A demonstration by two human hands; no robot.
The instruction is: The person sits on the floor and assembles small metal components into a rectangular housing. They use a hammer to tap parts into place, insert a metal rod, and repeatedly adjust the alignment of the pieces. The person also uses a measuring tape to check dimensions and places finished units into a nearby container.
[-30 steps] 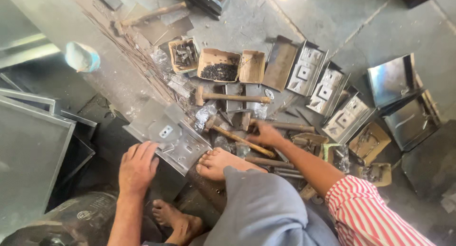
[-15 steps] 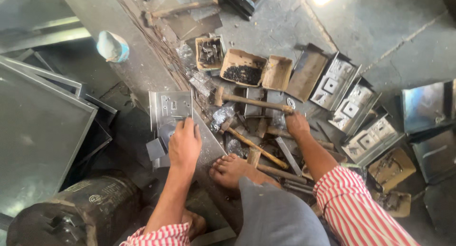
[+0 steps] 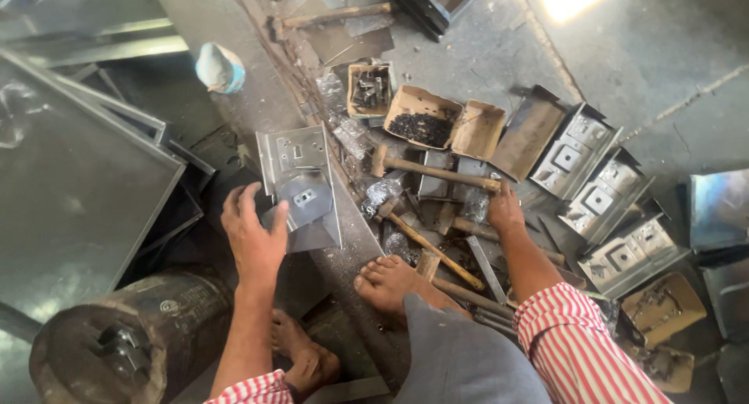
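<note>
My left hand [image 3: 253, 236] is spread open over the dark floor, its thumb against the edge of a small bent metal piece [image 3: 303, 205]. That piece lies on a larger grey sheet-metal plate [image 3: 296, 158] with a rectangular cut-out. My right hand [image 3: 505, 210] reaches down into the tool clutter, fingertips at the end of a wooden hammer handle [image 3: 437, 172]. Whether it grips anything is unclear. A second hammer [image 3: 425, 244] lies just left of that hand, above my bare foot [image 3: 390, 283].
Open cardboard boxes with screws [image 3: 421, 123] and small parts [image 3: 369, 89] stand beyond the hammers. Several sheet-metal switch boxes [image 3: 597, 197] are stacked at right. A large metal panel [image 3: 70, 193] and a dark cylinder [image 3: 133, 334] stand at left, a pale wrapped object [image 3: 220, 67] farther back.
My left hand has slid off the top of the plate to its left edge, fingers now spread. My right hand has stayed among the hammers. The view has shifted slightly.
</note>
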